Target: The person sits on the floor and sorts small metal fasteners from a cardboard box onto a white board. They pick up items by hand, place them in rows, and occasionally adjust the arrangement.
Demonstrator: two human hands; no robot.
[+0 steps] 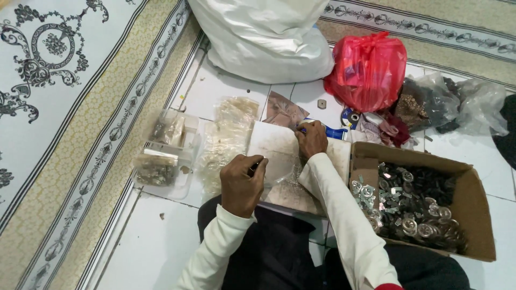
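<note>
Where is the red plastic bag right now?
In the head view, the red plastic bag sits on the tiled floor at upper right, beside the big white sack and beyond the open cardboard box of metal parts.

Bright, even indoor light, soft and seemingly from overhead, no hard-edged shadows anywhere. Faint dim patches only beneath the large white plastic sack [263,37] and inside the open brown cardboard box [473,198], darkest along its left inner wall. Glare on the glossy white floor tiles [156,247], nearly washed out near the bottom left. Sharp highlights on the crinkled red plastic bag [368,70] and glints off the small shiny metal parts [424,228] in the box. Slight softness throughout, compression smearing fine detail in the clear plastic packets [231,134]. Mild blur on the left hand [243,185] and right hand [310,138]. Slight wide-angle bowing toward the frame edges, seen in the patterned cream carpet [80,107] stripes.
</note>
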